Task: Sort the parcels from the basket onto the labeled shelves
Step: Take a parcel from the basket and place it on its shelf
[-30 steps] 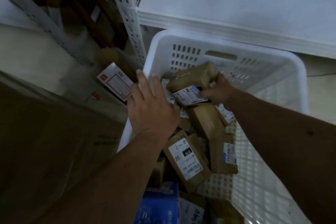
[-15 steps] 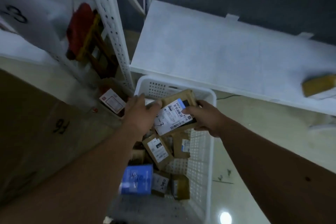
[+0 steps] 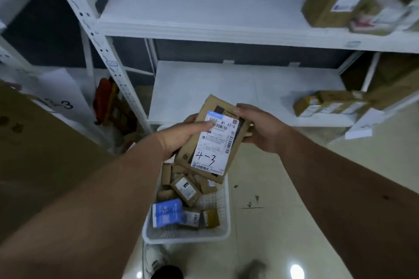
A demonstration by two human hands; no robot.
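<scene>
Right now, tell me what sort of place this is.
Probably a parcel sorting or pickup room: white metal shelving, a basket of labelled parcels, and a parcel marked "4-3" held in both hands.

Head view — looking steeply down, close over basket (image 3: 186, 236), facing shelves (image 3: 226, 34), perhaps tilted.

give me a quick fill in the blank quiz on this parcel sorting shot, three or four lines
1. The brown parcel is held up by ____ hands, the left hand and the right hand.
2. The handwritten mark on the parcel's white label reads ____.
3. The basket below the hands stands on the ____.
4. Among the brown parcels left in the basket lies one ____ box.

Missing words: both; 4-3; floor; blue
</scene>
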